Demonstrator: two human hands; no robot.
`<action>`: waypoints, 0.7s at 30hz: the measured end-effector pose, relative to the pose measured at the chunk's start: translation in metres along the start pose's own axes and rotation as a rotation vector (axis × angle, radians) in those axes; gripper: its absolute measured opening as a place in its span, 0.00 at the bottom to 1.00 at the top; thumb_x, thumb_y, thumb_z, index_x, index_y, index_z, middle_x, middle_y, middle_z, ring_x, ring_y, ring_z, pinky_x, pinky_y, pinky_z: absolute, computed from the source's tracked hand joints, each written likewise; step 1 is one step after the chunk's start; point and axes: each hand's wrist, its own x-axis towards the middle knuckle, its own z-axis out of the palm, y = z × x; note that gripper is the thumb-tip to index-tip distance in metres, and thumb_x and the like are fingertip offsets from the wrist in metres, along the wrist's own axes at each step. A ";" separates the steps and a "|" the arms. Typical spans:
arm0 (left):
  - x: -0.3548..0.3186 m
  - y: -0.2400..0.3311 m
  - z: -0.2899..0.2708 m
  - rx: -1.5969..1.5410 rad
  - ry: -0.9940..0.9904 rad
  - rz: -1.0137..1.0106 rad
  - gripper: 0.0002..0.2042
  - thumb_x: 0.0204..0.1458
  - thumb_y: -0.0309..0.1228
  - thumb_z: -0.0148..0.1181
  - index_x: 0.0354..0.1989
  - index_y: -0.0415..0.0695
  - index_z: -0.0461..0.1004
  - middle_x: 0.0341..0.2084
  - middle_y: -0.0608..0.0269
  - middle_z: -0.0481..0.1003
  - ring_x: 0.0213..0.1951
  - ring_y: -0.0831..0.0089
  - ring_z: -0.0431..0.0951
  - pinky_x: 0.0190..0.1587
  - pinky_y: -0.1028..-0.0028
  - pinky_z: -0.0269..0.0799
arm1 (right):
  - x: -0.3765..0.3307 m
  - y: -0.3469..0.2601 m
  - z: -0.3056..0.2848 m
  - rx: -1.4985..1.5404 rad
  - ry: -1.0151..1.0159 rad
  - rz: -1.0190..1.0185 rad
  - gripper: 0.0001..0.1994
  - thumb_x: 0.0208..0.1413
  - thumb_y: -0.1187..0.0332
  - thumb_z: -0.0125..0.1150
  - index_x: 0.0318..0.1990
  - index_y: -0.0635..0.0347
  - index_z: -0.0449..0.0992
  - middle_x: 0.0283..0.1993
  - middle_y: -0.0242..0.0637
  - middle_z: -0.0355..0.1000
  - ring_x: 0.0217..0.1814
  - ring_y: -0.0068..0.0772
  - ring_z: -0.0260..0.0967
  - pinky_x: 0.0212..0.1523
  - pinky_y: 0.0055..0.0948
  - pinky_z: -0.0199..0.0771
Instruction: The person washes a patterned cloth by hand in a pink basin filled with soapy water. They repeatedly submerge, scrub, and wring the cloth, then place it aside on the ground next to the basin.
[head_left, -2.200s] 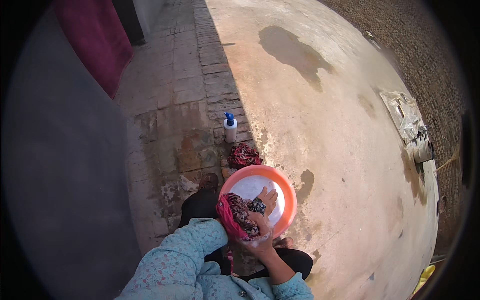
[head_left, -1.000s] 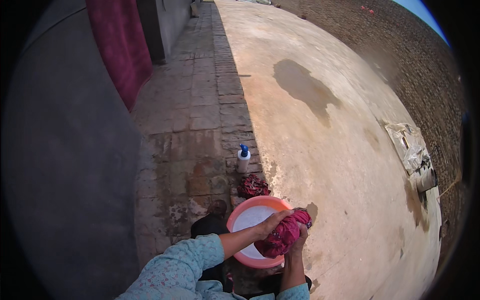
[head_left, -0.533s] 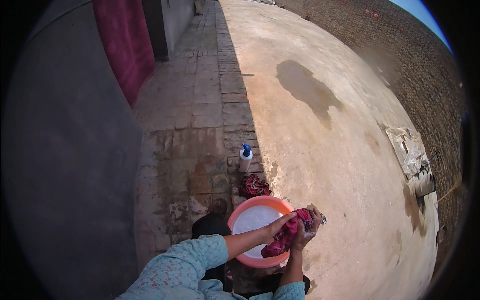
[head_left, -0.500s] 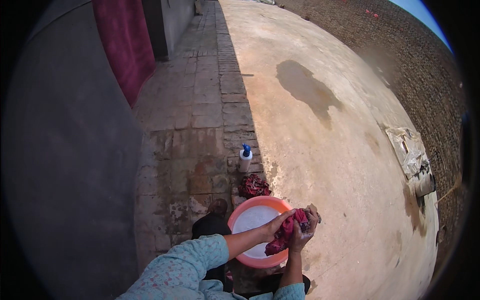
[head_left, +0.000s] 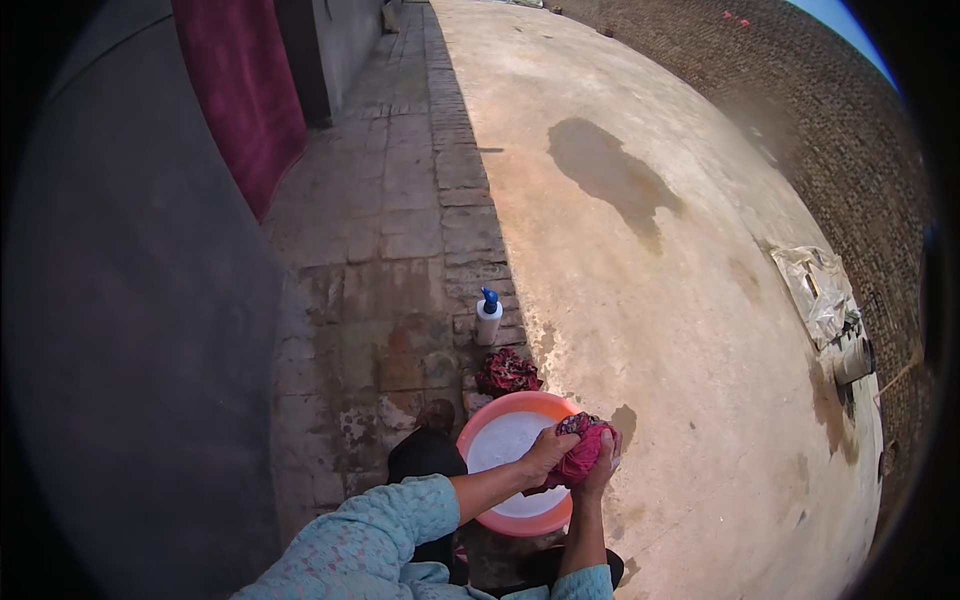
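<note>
While the left hand (head_left: 546, 453) and right hand (head_left: 601, 470) curl firmly round the bunched pink cloth (head_left: 582, 455), it sits over the orange basin (head_left: 530, 402)'s right side. A slackened grip could drop it onto the concrete (head_left: 700, 350).

At lower centre, round orange plastic basin (head_left: 525, 526), with bunched pink patterned cloth (head_left: 583, 458) over its right side. Just above in frame, crumpled dark-red cloth (head_left: 508, 371), then white cylindrical blue-topped pump bottle (head_left: 488, 324). Upper left, hanging magenta curtain (head_left: 240, 100).
</note>
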 end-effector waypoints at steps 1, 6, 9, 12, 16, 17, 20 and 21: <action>0.003 0.005 -0.002 -0.093 -0.019 0.017 0.07 0.49 0.27 0.50 0.36 0.40 0.71 0.29 0.66 0.73 0.30 0.77 0.73 0.34 0.74 0.72 | -0.013 -0.008 0.012 0.013 -0.043 0.026 0.11 0.52 0.66 0.57 0.39 0.62 0.69 0.43 0.38 0.65 0.45 0.30 0.63 0.48 0.30 0.63; 0.017 -0.011 -0.020 -0.149 -0.036 0.051 0.07 0.51 0.31 0.50 0.31 0.41 0.71 0.25 0.66 0.72 0.26 0.78 0.71 0.29 0.75 0.71 | -0.052 -0.008 0.030 -0.835 -0.097 -0.680 0.11 0.45 0.68 0.63 0.30 0.63 0.67 0.38 0.41 0.63 0.43 0.38 0.61 0.47 0.34 0.61; 0.007 -0.027 -0.020 -0.058 -0.034 0.060 0.12 0.52 0.35 0.52 0.35 0.38 0.72 0.28 0.64 0.73 0.30 0.77 0.73 0.33 0.74 0.71 | -0.009 0.005 0.008 -0.667 -0.028 -0.396 0.12 0.45 0.66 0.64 0.25 0.63 0.67 0.26 0.39 0.65 0.34 0.38 0.64 0.35 0.37 0.62; -0.001 -0.020 0.001 0.217 0.108 -0.005 0.14 0.53 0.36 0.53 0.40 0.37 0.71 0.32 0.62 0.74 0.34 0.76 0.74 0.36 0.73 0.72 | 0.022 0.013 -0.021 -0.265 0.117 0.044 0.09 0.46 0.69 0.61 0.26 0.64 0.67 0.28 0.40 0.66 0.34 0.35 0.64 0.37 0.34 0.64; -0.003 -0.002 0.008 0.050 0.186 0.005 0.09 0.52 0.33 0.56 0.32 0.38 0.73 0.27 0.65 0.74 0.31 0.79 0.73 0.33 0.77 0.70 | -0.006 0.021 -0.014 -0.235 0.024 -0.109 0.06 0.43 0.73 0.58 0.27 0.62 0.66 0.37 0.39 0.65 0.42 0.32 0.62 0.45 0.29 0.62; 0.006 0.000 0.000 0.192 0.147 0.048 0.09 0.52 0.33 0.55 0.33 0.38 0.73 0.28 0.65 0.74 0.31 0.79 0.74 0.34 0.77 0.70 | -0.029 0.004 0.008 -0.387 -0.042 -0.288 0.06 0.42 0.73 0.57 0.27 0.61 0.66 0.40 0.38 0.64 0.44 0.30 0.62 0.47 0.27 0.61; 0.034 -0.011 -0.033 0.433 0.023 0.137 0.15 0.51 0.38 0.55 0.38 0.38 0.73 0.31 0.59 0.75 0.31 0.77 0.75 0.33 0.75 0.71 | -0.059 -0.006 0.023 -0.790 -0.135 -0.702 0.08 0.41 0.73 0.59 0.26 0.60 0.65 0.35 0.39 0.63 0.40 0.31 0.61 0.46 0.26 0.62; 0.029 -0.018 -0.029 0.332 0.044 0.139 0.15 0.51 0.38 0.55 0.38 0.37 0.73 0.31 0.59 0.75 0.31 0.76 0.75 0.33 0.75 0.71 | -0.050 -0.002 0.020 -0.678 -0.110 -0.535 0.07 0.43 0.72 0.59 0.26 0.60 0.65 0.32 0.38 0.63 0.37 0.30 0.61 0.42 0.25 0.62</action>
